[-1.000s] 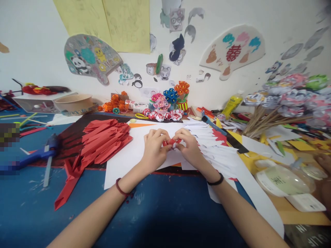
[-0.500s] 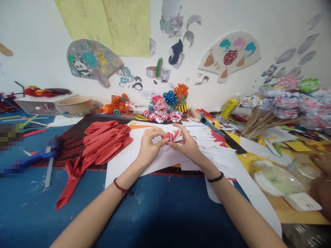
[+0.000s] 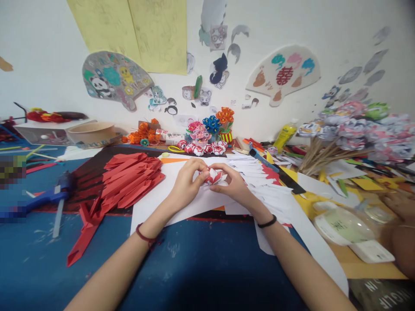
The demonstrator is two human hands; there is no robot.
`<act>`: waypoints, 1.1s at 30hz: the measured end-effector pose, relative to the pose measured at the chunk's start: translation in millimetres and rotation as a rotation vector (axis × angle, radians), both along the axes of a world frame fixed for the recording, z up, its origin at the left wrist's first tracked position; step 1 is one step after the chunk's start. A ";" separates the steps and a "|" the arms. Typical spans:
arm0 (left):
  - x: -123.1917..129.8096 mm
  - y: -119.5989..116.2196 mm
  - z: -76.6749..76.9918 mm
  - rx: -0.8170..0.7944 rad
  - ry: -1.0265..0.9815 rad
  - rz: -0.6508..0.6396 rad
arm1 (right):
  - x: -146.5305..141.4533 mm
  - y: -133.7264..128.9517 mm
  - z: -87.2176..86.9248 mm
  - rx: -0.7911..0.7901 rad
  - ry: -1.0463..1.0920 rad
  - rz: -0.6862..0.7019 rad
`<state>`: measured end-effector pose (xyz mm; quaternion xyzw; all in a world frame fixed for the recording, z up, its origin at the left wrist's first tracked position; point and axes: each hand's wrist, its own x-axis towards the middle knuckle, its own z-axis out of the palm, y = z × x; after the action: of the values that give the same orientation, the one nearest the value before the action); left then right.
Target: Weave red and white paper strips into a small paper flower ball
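Observation:
A small red and white folded paper piece (image 3: 214, 176) is held between both hands above white paper sheets. My left hand (image 3: 190, 179) pinches its left side with thumb and fingers. On its right side, the fingers and thumb of my right hand (image 3: 231, 181) curl round it. Folded red paper strips (image 3: 132, 179) lie in a pile left of my hands. White folded strips (image 3: 262, 181) are spread out to the right.
A blue glue gun (image 3: 53, 195) lies at the left. Finished paper flowers (image 3: 199, 149) line the wall side. At the right are a bundle of stemmed paper flowers (image 3: 353, 129), a clear bottle (image 3: 343, 224) and another person's hand (image 3: 398, 205).
The paper piece has turned between my fingers and looks more rounded. My right fingers have closed further over it. The whole view has shifted slightly.

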<state>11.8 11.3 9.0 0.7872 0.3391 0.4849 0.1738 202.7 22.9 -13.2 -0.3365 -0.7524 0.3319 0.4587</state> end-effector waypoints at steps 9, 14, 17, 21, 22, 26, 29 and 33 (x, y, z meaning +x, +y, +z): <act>4.6 -8.7 3.1 0.090 0.019 0.122 | -6.4 -5.0 1.8 -0.256 0.185 0.145; 8.3 -12.0 4.7 0.070 -0.014 0.068 | -9.1 -5.1 -3.3 -0.300 0.245 0.124; 8.7 -12.6 7.7 0.063 -0.038 0.031 | -9.6 -1.5 -7.2 -0.333 0.338 0.106; 9.2 -11.9 7.3 0.041 -0.056 0.004 | -9.5 1.4 -11.6 -0.380 0.389 0.079; 9.2 -11.2 6.1 0.029 -0.060 0.005 | -9.3 1.5 -12.1 -0.383 0.382 0.072; 7.8 -7.1 0.2 -0.032 -0.072 0.018 | -8.2 1.4 -11.0 -0.375 0.334 0.047; 5.6 -5.1 -1.1 -0.072 -0.063 0.050 | -6.6 1.5 -8.9 -0.343 0.303 0.063; 3.6 -6.2 2.3 -0.103 -0.009 0.134 | -4.2 2.5 -9.0 -0.296 0.265 0.112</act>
<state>15.4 5.1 11.3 0.7504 0.4149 0.4811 0.1827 198.4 25.3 -22.3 -0.3114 -0.6457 0.5054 0.4802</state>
